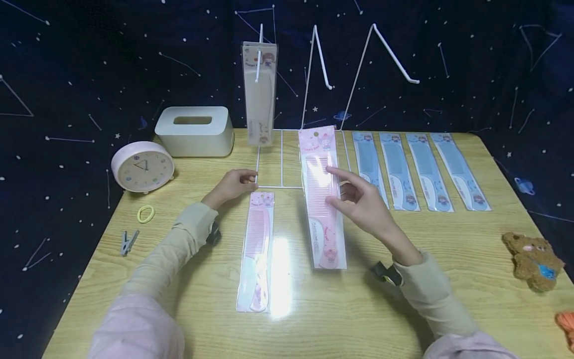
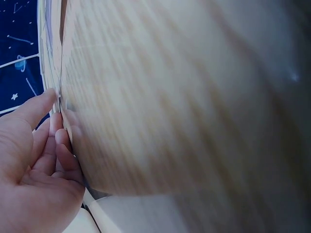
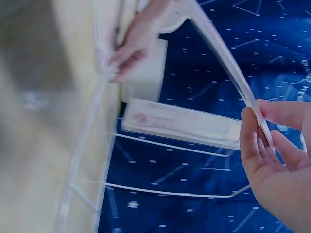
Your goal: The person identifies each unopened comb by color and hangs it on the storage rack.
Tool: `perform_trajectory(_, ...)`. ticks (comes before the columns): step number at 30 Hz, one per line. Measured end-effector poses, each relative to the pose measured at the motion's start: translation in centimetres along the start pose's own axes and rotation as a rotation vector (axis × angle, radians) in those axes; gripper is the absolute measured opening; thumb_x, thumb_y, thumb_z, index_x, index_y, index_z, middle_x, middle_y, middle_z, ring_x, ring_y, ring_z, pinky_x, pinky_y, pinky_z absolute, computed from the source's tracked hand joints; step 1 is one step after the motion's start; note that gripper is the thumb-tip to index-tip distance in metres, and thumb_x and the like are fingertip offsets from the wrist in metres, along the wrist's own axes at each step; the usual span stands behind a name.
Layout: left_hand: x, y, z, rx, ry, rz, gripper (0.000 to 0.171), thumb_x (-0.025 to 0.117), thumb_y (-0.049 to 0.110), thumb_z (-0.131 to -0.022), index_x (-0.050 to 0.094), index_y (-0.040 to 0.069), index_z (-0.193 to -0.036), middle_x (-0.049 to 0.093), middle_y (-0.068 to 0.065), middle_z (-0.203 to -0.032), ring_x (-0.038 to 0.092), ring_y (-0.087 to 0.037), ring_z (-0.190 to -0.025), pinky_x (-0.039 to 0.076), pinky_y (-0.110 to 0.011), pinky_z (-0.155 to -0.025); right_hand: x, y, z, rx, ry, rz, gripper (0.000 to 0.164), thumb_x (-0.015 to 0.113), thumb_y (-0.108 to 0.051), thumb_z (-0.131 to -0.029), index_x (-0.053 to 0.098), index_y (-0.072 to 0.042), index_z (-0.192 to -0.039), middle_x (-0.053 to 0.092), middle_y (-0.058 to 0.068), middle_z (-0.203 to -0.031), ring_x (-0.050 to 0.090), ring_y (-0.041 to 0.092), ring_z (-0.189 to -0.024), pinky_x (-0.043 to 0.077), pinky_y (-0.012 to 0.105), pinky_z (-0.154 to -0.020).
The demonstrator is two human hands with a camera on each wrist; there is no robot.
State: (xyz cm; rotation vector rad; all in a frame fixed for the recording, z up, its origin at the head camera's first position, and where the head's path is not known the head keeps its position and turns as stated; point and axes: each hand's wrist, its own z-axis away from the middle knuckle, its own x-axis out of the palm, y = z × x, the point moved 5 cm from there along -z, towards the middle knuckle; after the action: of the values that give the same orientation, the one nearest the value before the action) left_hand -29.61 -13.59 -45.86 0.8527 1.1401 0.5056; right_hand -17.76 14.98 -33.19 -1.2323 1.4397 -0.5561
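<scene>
The right hand (image 1: 365,207) pinches a packaged pink comb (image 1: 321,199) by its right edge, raised near the white rack (image 1: 281,159); the left hand (image 1: 233,187) grips the rack's near left corner. Best keep the hang hole (image 1: 316,134) uncovered, the packaging unbent and the rack steady on the worktop (image 1: 323,309).

four blue combs (image 1: 397,172), three hooks (image 1: 323,57)

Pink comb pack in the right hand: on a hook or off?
Off. The right hand pinches the pink comb pack by its edge; in the head view, its top hole appears below the bare middle hook.
</scene>
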Motion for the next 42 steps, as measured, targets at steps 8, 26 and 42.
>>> perform_trajectory(8, 0.1, -0.3, -0.2, -0.005, 0.002, -0.001, 0.046, 0.065, 0.017, -0.089, 0.054, 0.000, -0.131, 0.061, -0.015, -0.112, 0.055, -0.026, -0.103, 0.045, -0.037, -0.094, -1.9, -3.3, -1.9, -0.127, 0.141, -0.088, 0.058, 0.066, 0.018, -0.076, 0.050, 0.009, -0.131, 0.058, 0.019, -0.116, 0.060, 0.003, -0.079, 0.052, 0.015, -0.074)
perform_trajectory(26, 0.1, -0.3, -0.1, -0.021, -0.013, 0.005, 0.046, 0.065, 0.018, -0.090, 0.053, 0.001, -0.132, 0.060, -0.013, -0.114, 0.053, -0.026, -0.105, 0.045, -0.038, -0.095, -2.3, -1.6, -5.8, -0.037, 0.131, -0.073, 0.056, 0.066, 0.006, -0.084, 0.050, -0.003, -0.136, 0.055, 0.012, -0.116, 0.061, 0.005, -0.084, 0.051, 0.016, -0.079)
perform_trajectory(42, 0.0, -0.6, -0.4, -0.016, 0.008, -0.002, 0.045, 0.066, 0.016, -0.089, 0.055, 0.000, -0.130, 0.061, -0.014, -0.112, 0.054, -0.026, -0.104, 0.045, -0.037, -0.095, -2.2, 2.6, -14.0, 0.054, 0.071, -0.157, 0.056, 0.062, 0.003, -0.087, 0.046, -0.011, -0.139, 0.050, 0.008, -0.112, 0.062, 0.014, -0.095, 0.051, 0.026, -0.084)
